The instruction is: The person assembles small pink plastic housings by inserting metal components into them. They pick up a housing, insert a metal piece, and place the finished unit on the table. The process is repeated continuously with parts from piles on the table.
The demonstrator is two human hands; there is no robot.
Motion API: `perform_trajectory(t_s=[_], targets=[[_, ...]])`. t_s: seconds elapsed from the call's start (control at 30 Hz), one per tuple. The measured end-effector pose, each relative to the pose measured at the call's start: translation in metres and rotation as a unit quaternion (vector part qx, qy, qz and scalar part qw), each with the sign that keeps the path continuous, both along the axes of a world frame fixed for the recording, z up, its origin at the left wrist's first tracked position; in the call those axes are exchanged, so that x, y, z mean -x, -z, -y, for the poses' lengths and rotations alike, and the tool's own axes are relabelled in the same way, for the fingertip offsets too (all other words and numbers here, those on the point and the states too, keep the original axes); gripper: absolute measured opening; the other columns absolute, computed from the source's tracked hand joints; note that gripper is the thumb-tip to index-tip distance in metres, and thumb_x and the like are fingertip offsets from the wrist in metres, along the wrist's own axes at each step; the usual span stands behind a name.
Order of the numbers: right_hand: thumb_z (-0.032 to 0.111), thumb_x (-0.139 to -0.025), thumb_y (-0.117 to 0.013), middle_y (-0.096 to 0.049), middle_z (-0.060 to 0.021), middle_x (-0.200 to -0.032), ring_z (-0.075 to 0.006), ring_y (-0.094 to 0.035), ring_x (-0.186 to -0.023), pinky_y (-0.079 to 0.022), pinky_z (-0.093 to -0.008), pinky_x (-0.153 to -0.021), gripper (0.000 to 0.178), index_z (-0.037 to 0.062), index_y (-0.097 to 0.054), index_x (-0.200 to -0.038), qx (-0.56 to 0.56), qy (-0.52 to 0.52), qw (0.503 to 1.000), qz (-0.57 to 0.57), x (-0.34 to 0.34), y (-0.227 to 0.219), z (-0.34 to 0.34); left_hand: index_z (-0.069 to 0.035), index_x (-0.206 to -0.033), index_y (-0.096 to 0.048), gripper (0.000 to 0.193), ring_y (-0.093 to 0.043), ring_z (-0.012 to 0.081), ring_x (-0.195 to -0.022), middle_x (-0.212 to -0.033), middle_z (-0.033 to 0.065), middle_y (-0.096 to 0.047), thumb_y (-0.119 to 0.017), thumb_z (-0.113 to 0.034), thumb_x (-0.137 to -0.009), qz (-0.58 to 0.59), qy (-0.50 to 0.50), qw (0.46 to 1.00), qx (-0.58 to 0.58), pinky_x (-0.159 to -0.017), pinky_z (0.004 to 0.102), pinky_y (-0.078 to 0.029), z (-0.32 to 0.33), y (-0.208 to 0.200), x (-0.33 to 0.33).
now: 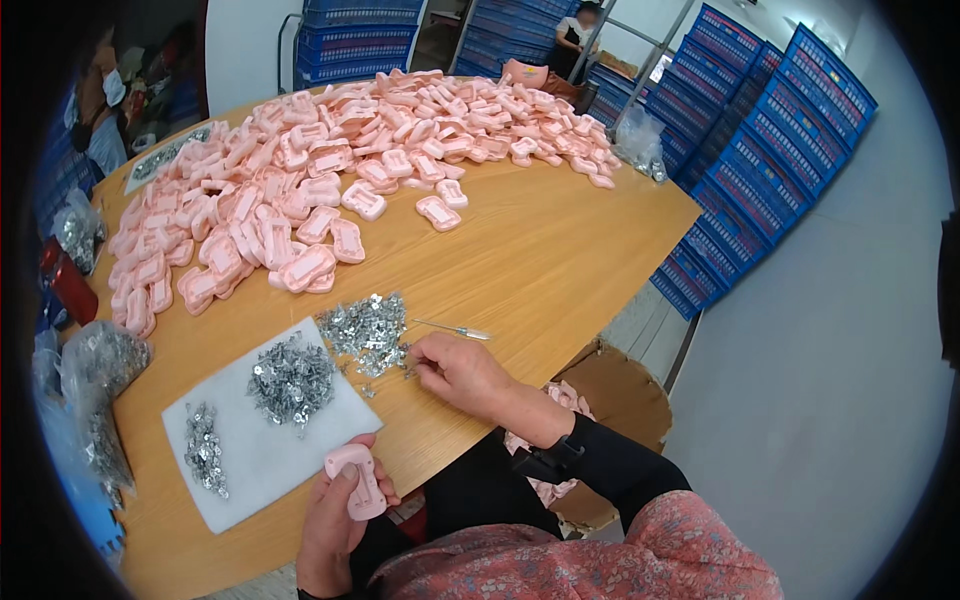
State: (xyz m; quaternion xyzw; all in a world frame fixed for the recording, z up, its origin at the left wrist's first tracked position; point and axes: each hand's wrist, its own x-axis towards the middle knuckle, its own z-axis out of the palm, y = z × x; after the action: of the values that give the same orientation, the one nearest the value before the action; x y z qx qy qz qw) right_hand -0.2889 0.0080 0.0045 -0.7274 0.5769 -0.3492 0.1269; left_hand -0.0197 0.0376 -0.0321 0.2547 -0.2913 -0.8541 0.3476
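A round-edged wooden table (560, 250) carries everything. Across its far half lies a wide heap of pink plastic casings (330, 150), loose ones straying toward the middle. Nearer, a white foam sheet (270, 450) lies flat on the wood with two small heaps of metal parts on it; a third heap of shiny metal clips (368, 330) sits just beside the sheet on bare wood. A thin tool (455, 329), perhaps a small screwdriver, lies near that heap. Clear bags of metal parts (100, 370) rest at the left edge.
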Motion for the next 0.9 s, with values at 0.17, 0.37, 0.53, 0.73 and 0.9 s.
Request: perform_trajectory(t_s=[0.17,0.37,0.53,0.73,0.9], targets=[[0.005,-0.085,-0.064,-0.063,-0.0145,-0.085,-0.0302,-0.065,-0.076,-0.052,-0.0371,-0.068,0.012,0.0013,-0.061,-0.095,0.009,0.01,1.0,0.009,0.011,0.011,-0.008,0.0,-0.139,-0.044,0.049,-0.066,0.0236,-0.082,-0.096,0.0124,-0.062,-0.054,-0.028,-0.101,-0.017,0.005,1.0,0.003,-0.07,0.0386,-0.059,0.0,0.006,0.0],[0.006,-0.085,-0.064,-0.062,-0.0144,-0.083,-0.0302,-0.064,-0.076,-0.052,-0.0373,-0.068,0.012,0.0012,-0.06,-0.095,0.011,0.037,0.998,0.046,0.022,0.03,-0.016,0.0,-0.14,-0.043,0.053,-0.066,0.0252,-0.078,-0.093,0.0131,-0.063,-0.056,-0.032,-0.099,0.006,0.004,1.0,0.004,-0.067,0.0398,-0.058,0.001,0.008,0.0],[0.006,-0.085,-0.064,-0.062,-0.0147,-0.084,-0.0307,-0.064,-0.076,-0.051,-0.0384,-0.068,0.012,0.0014,-0.06,-0.095,0.055,0.035,0.994,0.082,0.025,0.048,-0.02,-0.002,-0.138,-0.044,0.053,-0.066,0.025,-0.075,-0.09,0.0126,-0.063,-0.056,-0.034,-0.098,0.025,-0.009,1.0,0.0,-0.066,0.04,-0.058,-0.002,0.006,0.002],[0.006,-0.084,-0.062,-0.062,-0.0158,-0.085,-0.035,-0.063,-0.081,-0.051,-0.0411,-0.071,0.009,0.0034,-0.06,-0.093,0.058,0.042,0.991,0.115,0.026,0.053,-0.019,-0.005,-0.137,-0.045,0.051,-0.064,0.0243,-0.074,-0.089,0.0128,-0.062,-0.054,-0.037,-0.099,0.003,-0.025,1.0,-0.004,-0.065,0.0403,-0.055,-0.002,0.014,0.001],[0.006,-0.085,-0.064,-0.063,-0.015,-0.087,-0.0315,-0.064,-0.08,-0.052,-0.0379,-0.072,0.012,0.0021,-0.061,-0.096,0.061,0.044,0.989,0.127,0.027,0.057,-0.018,-0.008,-0.136,-0.046,0.049,-0.059,0.0229,-0.073,-0.087,0.0116,-0.061,-0.053,-0.039,-0.1,-0.012,-0.042,0.999,-0.011,-0.064,0.0391,-0.051,-0.005,0.009,0.005]])
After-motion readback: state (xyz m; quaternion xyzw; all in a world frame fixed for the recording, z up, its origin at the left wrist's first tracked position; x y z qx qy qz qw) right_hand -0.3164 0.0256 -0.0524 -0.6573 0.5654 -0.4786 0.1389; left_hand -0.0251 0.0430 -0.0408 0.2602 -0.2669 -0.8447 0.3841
